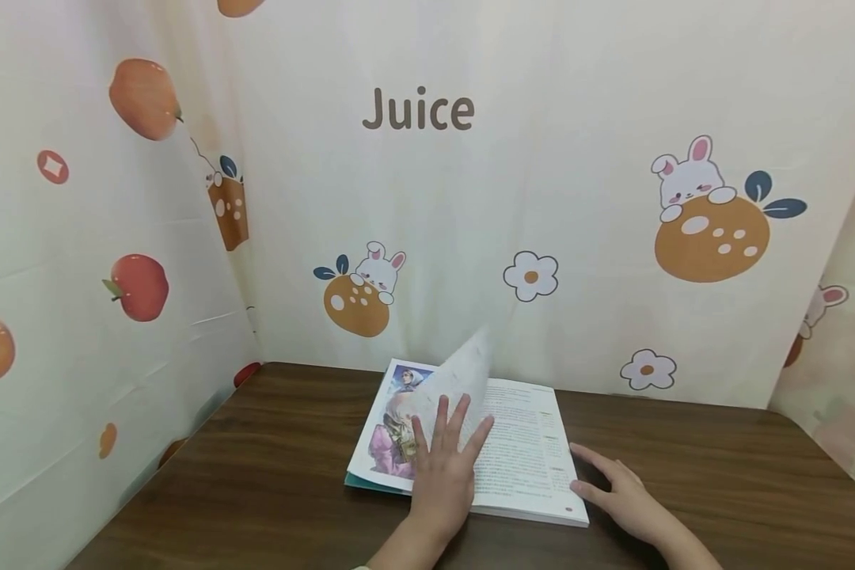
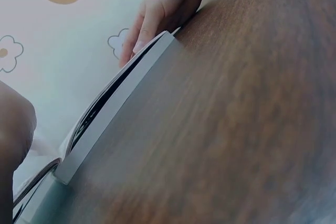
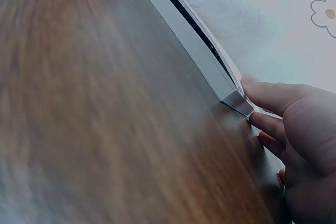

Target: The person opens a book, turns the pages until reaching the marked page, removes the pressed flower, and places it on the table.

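An open book [image 1: 520, 451] lies on the table, text on its right page and a colour illustration [image 1: 395, 443] on its left. One leaf [image 1: 463, 368] stands partly raised between the two sides, its upper corner in the air. Over the middle of the book is my left hand [image 1: 445, 479], fingers spread and nearly straight against the turning leaf. At the book's right edge, my right hand [image 1: 623, 495] touches the side with thumb and fingertips. The right wrist view has that thumb [image 3: 262, 92] at the edge of the top pages, the other fingers lower along the side.
The brown wooden table [image 1: 271, 475] extends around the book. Behind it hangs a pale curtain [image 1: 456, 198] printed with fruit, rabbits and flowers, continuing along the left and right sides. A teal cover edge [image 1: 374, 483] shows beneath the book's left side.
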Demonstrator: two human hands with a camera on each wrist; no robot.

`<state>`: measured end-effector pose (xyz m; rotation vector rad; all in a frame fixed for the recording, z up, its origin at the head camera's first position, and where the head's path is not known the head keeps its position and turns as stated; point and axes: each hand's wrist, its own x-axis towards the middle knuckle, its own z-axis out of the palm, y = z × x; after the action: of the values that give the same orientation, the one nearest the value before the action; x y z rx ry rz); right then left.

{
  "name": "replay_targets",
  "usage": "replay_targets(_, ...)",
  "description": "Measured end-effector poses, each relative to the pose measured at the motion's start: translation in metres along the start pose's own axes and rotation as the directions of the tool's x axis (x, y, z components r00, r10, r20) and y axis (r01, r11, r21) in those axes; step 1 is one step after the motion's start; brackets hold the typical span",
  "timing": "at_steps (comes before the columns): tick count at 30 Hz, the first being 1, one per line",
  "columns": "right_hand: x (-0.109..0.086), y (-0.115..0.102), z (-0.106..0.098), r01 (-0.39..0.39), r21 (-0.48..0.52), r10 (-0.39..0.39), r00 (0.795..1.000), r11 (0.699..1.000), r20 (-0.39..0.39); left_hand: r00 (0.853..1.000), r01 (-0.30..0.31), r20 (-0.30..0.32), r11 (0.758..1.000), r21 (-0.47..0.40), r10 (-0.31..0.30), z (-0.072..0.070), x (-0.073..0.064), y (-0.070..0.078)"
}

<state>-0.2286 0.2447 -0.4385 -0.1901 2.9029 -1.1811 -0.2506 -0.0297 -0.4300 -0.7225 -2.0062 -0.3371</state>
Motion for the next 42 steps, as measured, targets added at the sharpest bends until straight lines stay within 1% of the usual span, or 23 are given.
replay_targets(4, 0.0006, 0.0007, 0.0006, 0.011, -0.002, -0.011, 1.0, 1.0, -0.006, 0.998, -0.028, 0.048, 1.0, 0.008, 0.028, -0.0012, 0.0005, -0.0003)
replay_targets(10, 0.001, 0.0013, 0.0013, 0.032, -0.002, -0.032, 0.999, 0.999, -0.028, 0.995, -0.067, 0.068, 0.998, -0.017, 0.068, 0.0001, -0.0003, -0.0011)
replay_targets(13, 0.0011, 0.0019, 0.0018, 0.038, -0.002, -0.038, 0.999, 0.999, -0.031, 0.993, -0.063, 0.095, 0.996, -0.056, 0.068, 0.0007, -0.0013, -0.0005)
replay_targets(17, 0.0011, 0.0024, 0.0024, 0.029, -0.006, -0.029, 0.999, 1.0, -0.021, 0.989, -0.045, 0.137, 0.996, -0.083, 0.056, 0.0004, -0.0027, 0.0006)
replay_targets(19, 0.001, 0.0022, 0.0021, 0.028, -0.008, -0.028, 0.999, 1.0, -0.021, 0.988, -0.046, 0.143, 0.996, -0.081, 0.057, 0.0003, -0.003, 0.0012)
replay_targets(23, 0.0002, 0.0011, 0.0009, 0.04, -0.008, -0.041, 0.999, 0.999, -0.03, 0.99, -0.049, 0.13, 0.996, -0.081, 0.059, -0.0001, -0.0022, 0.0028)
replay_targets(25, -0.0004, 0.0006, 0.0008, 0.048, -0.008, -0.049, 0.998, 0.999, -0.035, 0.99, -0.035, 0.133, 0.996, -0.084, 0.046, -0.0007, -0.0016, 0.0036)
replay_targets(27, -0.0007, 0.0005, 0.0012, 0.058, -0.01, -0.058, 0.998, 0.998, -0.035, 0.988, -0.007, 0.155, 0.996, -0.09, 0.021, -0.0013, -0.0015, 0.0043)
replay_targets(31, -0.0003, 0.0008, 0.0021, 0.05, -0.006, -0.05, 0.998, 0.999, -0.029, 0.975, 0.051, 0.219, 0.995, -0.092, -0.029, -0.0022, -0.0022, 0.0053)
replay_targets(33, 0.0004, 0.0014, 0.0025, 0.044, -0.004, -0.044, 0.999, 0.999, -0.026, 0.97, 0.06, 0.242, 0.994, -0.092, -0.036, -0.002, -0.0028, 0.0055)
replay_targets(36, 0.0012, 0.0026, 0.0026, 0.037, -0.005, -0.037, 0.999, 0.999, -0.023, 0.96, 0.041, 0.279, 0.993, -0.107, -0.01, -0.0012, -0.0037, 0.0061)
replay_targets(39, 0.0013, 0.0033, 0.0022, 0.04, -0.014, -0.041, 0.999, 0.999, -0.022, 0.946, 0.005, 0.322, 0.992, -0.129, 0.037, -0.0006, -0.0045, 0.0068)
replay_targets(42, 0.0006, 0.0025, 0.0009, 0.046, -0.026, -0.047, 0.999, 0.999, -0.02, 0.932, -0.009, 0.358, 0.99, -0.143, 0.06, -0.0004, -0.0045, 0.0073)
